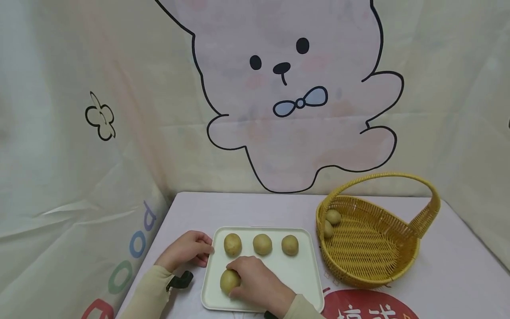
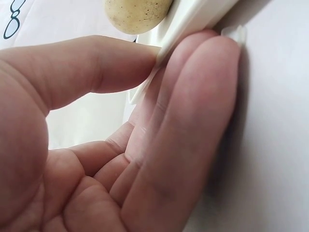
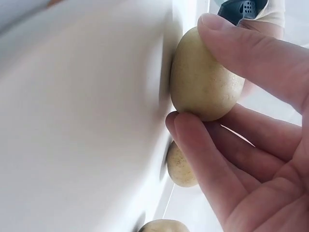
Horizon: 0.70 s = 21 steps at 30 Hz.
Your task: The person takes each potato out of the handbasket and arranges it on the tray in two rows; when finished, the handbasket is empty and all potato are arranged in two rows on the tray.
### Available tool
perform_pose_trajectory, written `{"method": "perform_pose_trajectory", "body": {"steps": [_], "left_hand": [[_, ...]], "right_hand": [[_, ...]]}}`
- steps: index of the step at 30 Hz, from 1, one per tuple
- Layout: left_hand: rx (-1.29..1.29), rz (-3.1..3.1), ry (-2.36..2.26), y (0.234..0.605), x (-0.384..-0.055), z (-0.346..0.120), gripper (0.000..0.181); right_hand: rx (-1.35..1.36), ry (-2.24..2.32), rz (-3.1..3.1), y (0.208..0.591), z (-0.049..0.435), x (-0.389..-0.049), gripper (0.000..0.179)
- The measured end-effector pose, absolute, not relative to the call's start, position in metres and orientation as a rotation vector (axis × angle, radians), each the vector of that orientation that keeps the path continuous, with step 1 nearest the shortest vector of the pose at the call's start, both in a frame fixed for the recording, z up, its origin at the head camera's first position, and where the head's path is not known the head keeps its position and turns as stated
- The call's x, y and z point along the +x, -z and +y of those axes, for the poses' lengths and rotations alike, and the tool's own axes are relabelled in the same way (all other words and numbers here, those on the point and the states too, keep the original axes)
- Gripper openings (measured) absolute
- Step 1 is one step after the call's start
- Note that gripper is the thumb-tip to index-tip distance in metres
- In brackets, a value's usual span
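With thumb and fingers on either side, my right hand (image 1: pixel 256 281) grips a round yellow-brown potato (image 1: pixel 229 282) at the front left of a white rectangular tray (image 1: pixel 295 283). Close up in the right wrist view, the same potato (image 3: pixel 205 79) sits right at the tray surface. My left hand (image 1: pixel 189 251) pinches the tray's left rim, the thumb on top and the fingers against the outer side, as the left wrist view shows. Along the tray's back lie three more potatoes: one on the left (image 1: pixel 233 244), one in the middle (image 1: pixel 262 244) and one on the right (image 1: pixel 290 245).
Right of the tray stands a yellow woven basket (image 1: pixel 358 252) with a tall arched handle. Two potatoes (image 1: pixel 333 216) lie against its left wall. A white cloth (image 1: pixel 243 208) with a red printed patch covers the table, and printed fabric walls (image 1: pixel 131 110) rise behind and beside it.
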<state>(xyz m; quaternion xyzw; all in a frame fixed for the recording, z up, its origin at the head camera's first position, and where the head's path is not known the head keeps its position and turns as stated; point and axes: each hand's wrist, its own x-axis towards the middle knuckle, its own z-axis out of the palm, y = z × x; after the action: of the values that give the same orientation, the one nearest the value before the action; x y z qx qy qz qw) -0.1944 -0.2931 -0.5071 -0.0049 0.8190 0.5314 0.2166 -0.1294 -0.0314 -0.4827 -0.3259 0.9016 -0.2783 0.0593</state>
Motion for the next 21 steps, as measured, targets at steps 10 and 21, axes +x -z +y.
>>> {"method": "perform_pose_trajectory", "body": {"steps": [10, 21], "left_hand": [[-0.037, 2.294, -1.446, 0.5087, -0.1942, -0.2933, 0.024], [-0.044, 2.271, -1.456, 0.5061, -0.1949, -0.2927, 0.024]], "right_hand": [[-0.964, 0.824, 2.726, 0.4835, -0.0343, -0.1296, 0.054], [-1.017, 0.798, 2.745, 0.4808, -0.0297, -0.1318, 0.049]]}}
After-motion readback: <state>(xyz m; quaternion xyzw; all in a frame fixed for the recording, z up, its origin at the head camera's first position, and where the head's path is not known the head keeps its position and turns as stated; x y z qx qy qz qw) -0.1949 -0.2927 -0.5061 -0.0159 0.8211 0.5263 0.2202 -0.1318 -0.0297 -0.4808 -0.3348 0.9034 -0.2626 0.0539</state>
